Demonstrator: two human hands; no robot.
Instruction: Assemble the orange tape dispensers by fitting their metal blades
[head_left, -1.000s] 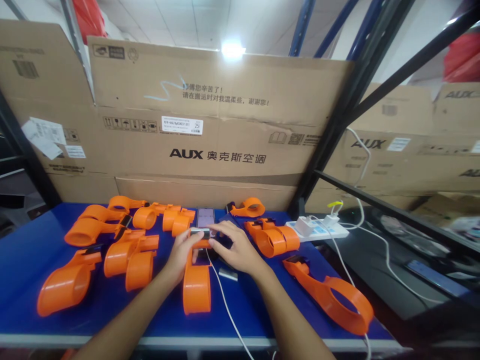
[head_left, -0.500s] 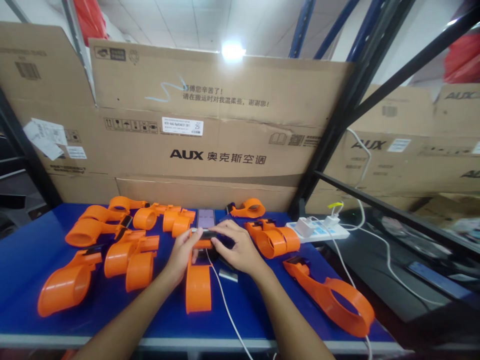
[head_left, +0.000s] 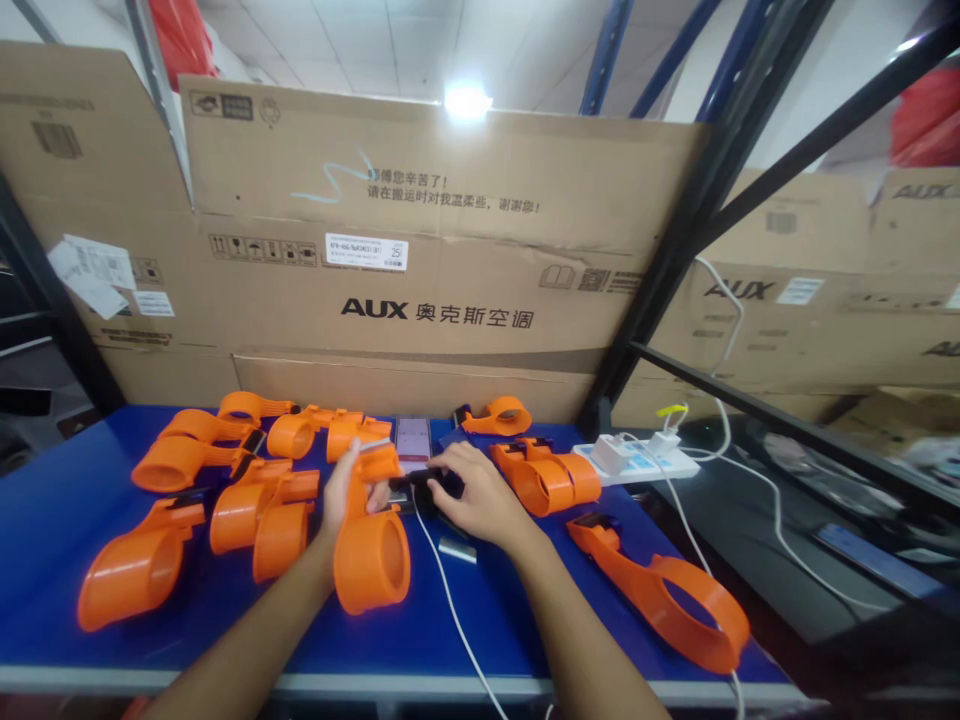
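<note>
My left hand (head_left: 341, 490) is closed around an orange tape dispenser (head_left: 373, 560), with its ring hanging toward me and its flat end tilted up. A grey strip runs along the dispenser's top edge. My right hand (head_left: 476, 490), to the right of it, has its fingers closed on a small black part (head_left: 420, 478). That part reaches toward my left fingertips; I cannot tell whether they touch it. Below my right hand, a small silver metal piece (head_left: 457, 550) lies on the blue table (head_left: 480, 620). Dark items under the right hand are mostly hidden.
Several orange dispensers (head_left: 129, 580) lie to the left, with more (head_left: 544, 485) to the right. A phone (head_left: 413, 440) sits behind my hands. A white cable (head_left: 454, 600) runs toward me. At right are a power strip (head_left: 637, 460) and a black rack post (head_left: 660, 290); cardboard (head_left: 442, 270) stands behind.
My left hand has turned the dispenser and drawn it left, away from my right hand. The black part, earlier up against the dispenser, is now in my right fingers.
</note>
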